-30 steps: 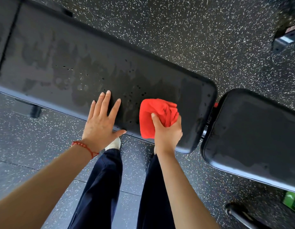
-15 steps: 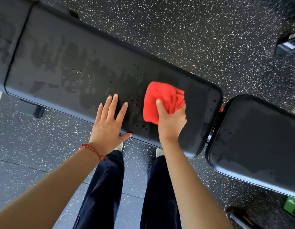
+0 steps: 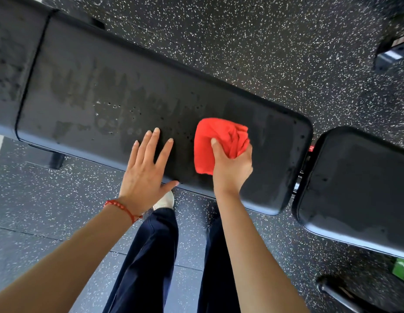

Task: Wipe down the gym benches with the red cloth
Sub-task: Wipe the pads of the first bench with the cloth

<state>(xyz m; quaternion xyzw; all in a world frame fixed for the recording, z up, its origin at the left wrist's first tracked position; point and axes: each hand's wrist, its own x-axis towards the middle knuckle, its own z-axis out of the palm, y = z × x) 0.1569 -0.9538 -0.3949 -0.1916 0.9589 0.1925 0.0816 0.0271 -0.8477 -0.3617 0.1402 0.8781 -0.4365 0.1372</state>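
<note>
Two hands: both are on the long black bench pad, called the table (image 3: 106,71) here, which runs diagonally across the view.
Right hand (image 3: 232,168): fingers curled round the red cloth (image 3: 215,141), thumb laid over its top, holding it bunched against the table surface.
Red cloth: crumpled under and ahead of the right hand, lying on the table just beyond the near edge, toward the table's rounded end; one flap hangs flatter on the thumb side.
Left hand (image 3: 146,168): spread wide, fingers straight and flat on the table, thumb stretched out along the near edge; it holds nothing.
Gap: the left hand sits just beside the cloth on its thumb side, a strip of bare pad between them.
Bracelet (image 3: 122,207): a red beaded string round the left wrist.
Table surface: streaky damp marks and small dark droplets ahead of the left fingers and on further to that hand's outer side.
Second pad (image 3: 359,186): a separate black cushion beyond the right hand's outer side, just past the table's end with a narrow gap between.
Floor (image 3: 264,46): dark rubber with white speckles all around.
Legs (image 3: 149,256): dark blue trousers below the two forearms, and a white shoe (image 3: 166,199) just below the left thumb.
</note>
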